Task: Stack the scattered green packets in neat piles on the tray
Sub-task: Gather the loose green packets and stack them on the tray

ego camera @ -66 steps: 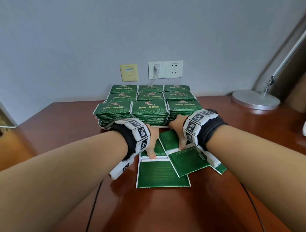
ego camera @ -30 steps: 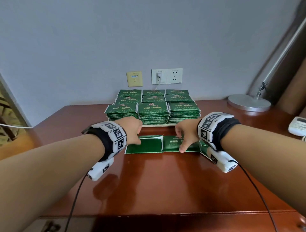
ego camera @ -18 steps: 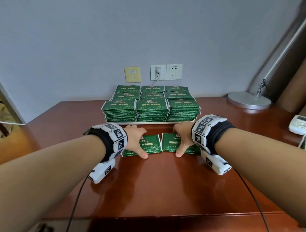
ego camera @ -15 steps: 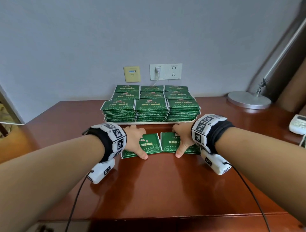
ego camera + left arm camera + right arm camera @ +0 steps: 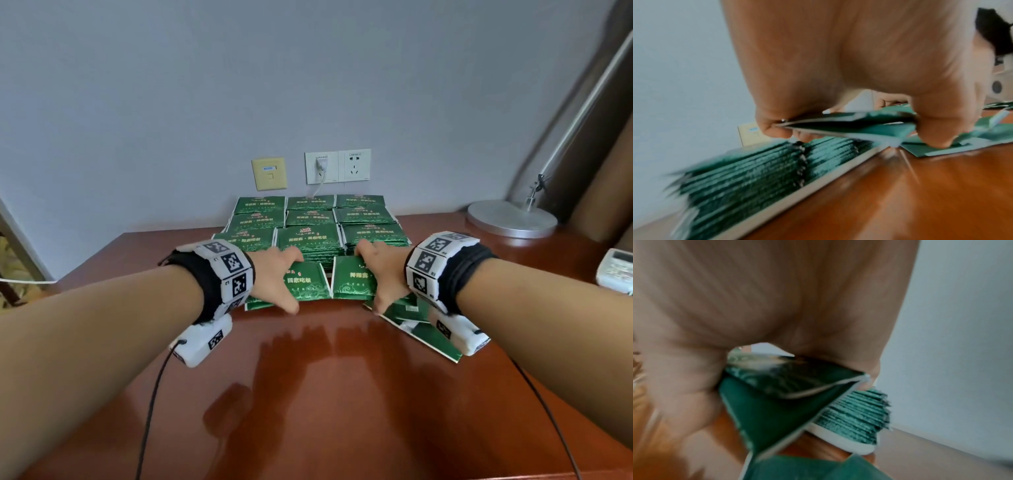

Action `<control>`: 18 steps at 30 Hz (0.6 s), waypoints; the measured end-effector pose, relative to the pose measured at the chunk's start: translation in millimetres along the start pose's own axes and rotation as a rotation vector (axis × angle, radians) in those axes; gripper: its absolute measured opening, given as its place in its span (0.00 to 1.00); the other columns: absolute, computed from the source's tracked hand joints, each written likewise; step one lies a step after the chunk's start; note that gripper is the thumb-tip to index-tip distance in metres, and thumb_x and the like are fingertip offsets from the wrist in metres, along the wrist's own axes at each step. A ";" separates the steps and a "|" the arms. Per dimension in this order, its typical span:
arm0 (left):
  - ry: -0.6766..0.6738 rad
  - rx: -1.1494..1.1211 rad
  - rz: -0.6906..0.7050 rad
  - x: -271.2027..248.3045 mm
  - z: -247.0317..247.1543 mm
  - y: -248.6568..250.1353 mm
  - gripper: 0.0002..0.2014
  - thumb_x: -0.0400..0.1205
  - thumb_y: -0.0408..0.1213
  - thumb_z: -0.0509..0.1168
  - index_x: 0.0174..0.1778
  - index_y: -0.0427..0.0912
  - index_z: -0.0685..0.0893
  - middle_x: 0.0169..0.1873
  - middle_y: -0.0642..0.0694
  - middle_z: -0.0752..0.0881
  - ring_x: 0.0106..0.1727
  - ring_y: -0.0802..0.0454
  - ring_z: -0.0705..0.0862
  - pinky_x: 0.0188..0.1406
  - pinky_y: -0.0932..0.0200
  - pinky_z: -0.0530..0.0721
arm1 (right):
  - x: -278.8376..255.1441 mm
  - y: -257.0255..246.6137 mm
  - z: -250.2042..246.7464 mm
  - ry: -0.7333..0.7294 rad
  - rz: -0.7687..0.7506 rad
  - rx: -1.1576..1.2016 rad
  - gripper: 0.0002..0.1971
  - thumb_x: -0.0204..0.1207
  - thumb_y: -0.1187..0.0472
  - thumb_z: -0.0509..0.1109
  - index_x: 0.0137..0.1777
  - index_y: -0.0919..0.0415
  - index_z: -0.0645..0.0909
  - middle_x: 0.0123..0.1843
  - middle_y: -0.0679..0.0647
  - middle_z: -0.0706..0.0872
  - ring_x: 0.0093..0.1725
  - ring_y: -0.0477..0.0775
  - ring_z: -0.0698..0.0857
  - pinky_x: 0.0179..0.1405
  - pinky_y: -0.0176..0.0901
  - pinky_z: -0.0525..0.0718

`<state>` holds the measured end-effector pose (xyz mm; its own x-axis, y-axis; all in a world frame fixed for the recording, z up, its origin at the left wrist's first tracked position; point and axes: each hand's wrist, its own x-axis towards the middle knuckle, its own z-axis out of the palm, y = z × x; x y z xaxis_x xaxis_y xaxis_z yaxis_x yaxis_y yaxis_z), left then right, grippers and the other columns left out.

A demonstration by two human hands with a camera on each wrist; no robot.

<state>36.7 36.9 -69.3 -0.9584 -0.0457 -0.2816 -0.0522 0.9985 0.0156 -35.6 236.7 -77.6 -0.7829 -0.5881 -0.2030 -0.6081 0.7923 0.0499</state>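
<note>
Each hand has a small bundle of green packets in its grip: the left hand (image 5: 274,277) pinches one bundle (image 5: 306,282), the right hand (image 5: 382,274) another (image 5: 352,282), both just before the tray (image 5: 818,181) of stacked piles (image 5: 310,236) at the bench's (image 5: 342,411) far edge.

A few green packets (image 5: 849,125) are pinched by the left hand (image 5: 849,73), thumb and fingers curled round their edges; below them, blurred piles of packets (image 5: 756,170) are stood on a pale tray (image 5: 797,191); more loose packets (image 5: 941,146) are spread on the brown worktop (image 5: 920,203) beyond.
</note>
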 end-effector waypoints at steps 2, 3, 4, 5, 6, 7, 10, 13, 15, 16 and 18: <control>0.065 0.001 0.005 8.2 -17.9 0.5 0.47 0.70 0.54 0.75 0.81 0.52 0.55 0.73 0.44 0.69 0.68 0.45 0.75 0.66 0.46 0.79 | 4.8 7.8 -9.4 0.056 0.000 0.023 0.47 0.57 0.51 0.84 0.70 0.58 0.60 0.61 0.58 0.73 0.55 0.60 0.80 0.52 0.53 0.82; 0.092 0.006 0.008 13.4 -26.1 0.7 0.47 0.70 0.54 0.75 0.81 0.52 0.56 0.74 0.43 0.69 0.70 0.45 0.75 0.67 0.46 0.78 | 6.9 12.1 -14.0 0.067 0.000 0.024 0.47 0.57 0.51 0.84 0.71 0.58 0.60 0.61 0.58 0.72 0.56 0.60 0.80 0.53 0.53 0.82; 0.113 0.011 0.010 19.2 -33.9 1.0 0.47 0.71 0.54 0.75 0.81 0.50 0.56 0.74 0.43 0.69 0.71 0.45 0.74 0.68 0.47 0.77 | 10.0 16.8 -17.8 0.078 0.000 0.018 0.47 0.58 0.51 0.84 0.72 0.58 0.60 0.62 0.58 0.72 0.57 0.60 0.79 0.53 0.53 0.82; 0.131 0.014 0.011 25.8 -40.7 0.8 0.47 0.71 0.54 0.75 0.82 0.49 0.56 0.75 0.43 0.68 0.71 0.45 0.73 0.69 0.48 0.76 | 13.5 21.9 -21.2 0.092 0.004 0.003 0.47 0.58 0.50 0.84 0.73 0.57 0.60 0.62 0.58 0.73 0.58 0.60 0.79 0.53 0.52 0.81; 0.146 0.017 0.010 33.3 -47.1 0.2 0.47 0.72 0.53 0.74 0.82 0.48 0.56 0.75 0.42 0.68 0.72 0.45 0.73 0.69 0.50 0.75 | 17.8 27.0 -24.4 0.105 0.008 -0.017 0.48 0.58 0.49 0.83 0.74 0.56 0.60 0.63 0.58 0.73 0.60 0.61 0.79 0.53 0.52 0.80; 0.155 0.019 0.006 41.3 -53.1 -0.5 0.47 0.72 0.53 0.74 0.82 0.47 0.56 0.76 0.42 0.68 0.72 0.45 0.73 0.69 0.52 0.75 | 22.7 32.1 -27.6 0.116 0.014 -0.039 0.48 0.58 0.49 0.83 0.75 0.55 0.59 0.64 0.58 0.73 0.61 0.61 0.78 0.53 0.51 0.79; 0.171 0.024 -0.006 68.9 -71.3 -5.0 0.46 0.73 0.51 0.74 0.82 0.45 0.56 0.77 0.42 0.69 0.73 0.44 0.73 0.68 0.54 0.73 | 39.3 47.2 -37.9 0.136 0.047 -0.071 0.48 0.59 0.48 0.82 0.76 0.52 0.58 0.66 0.58 0.72 0.65 0.61 0.75 0.55 0.52 0.76; 0.165 0.043 -0.023 98.4 -87.1 -10.1 0.46 0.74 0.49 0.75 0.83 0.44 0.55 0.77 0.41 0.69 0.74 0.43 0.72 0.68 0.53 0.72 | 56.2 59.4 -45.5 0.127 0.078 -0.080 0.50 0.60 0.48 0.83 0.78 0.51 0.58 0.68 0.58 0.72 0.67 0.63 0.72 0.62 0.56 0.76; 0.156 0.068 -0.035 117.7 -94.5 -12.4 0.46 0.74 0.48 0.74 0.83 0.44 0.55 0.78 0.41 0.68 0.74 0.42 0.72 0.67 0.53 0.73 | 67.0 64.3 -46.9 0.105 0.092 -0.084 0.49 0.59 0.48 0.83 0.77 0.50 0.59 0.67 0.58 0.72 0.67 0.63 0.72 0.64 0.58 0.77; 0.150 0.079 -0.039 127.4 -96.9 -13.5 0.46 0.74 0.49 0.74 0.83 0.44 0.56 0.78 0.41 0.69 0.73 0.42 0.72 0.67 0.53 0.73 | 72.2 65.3 -47.2 0.094 0.096 -0.091 0.49 0.58 0.48 0.83 0.77 0.50 0.60 0.67 0.58 0.72 0.67 0.62 0.71 0.64 0.59 0.77; 0.121 0.099 -0.040 144.8 -99.1 -14.7 0.45 0.74 0.49 0.75 0.82 0.44 0.57 0.77 0.41 0.70 0.73 0.42 0.73 0.68 0.53 0.73 | 82.0 66.0 -46.6 0.086 0.097 -0.101 0.49 0.57 0.46 0.84 0.76 0.49 0.61 0.66 0.58 0.72 0.67 0.62 0.71 0.63 0.60 0.77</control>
<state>-129.0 12.7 -15.2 -0.9833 -0.0825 -0.1623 -0.0686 0.9936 -0.0896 -146.1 233.2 -45.4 -0.8445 -0.5244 -0.1086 -0.5355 0.8285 0.1639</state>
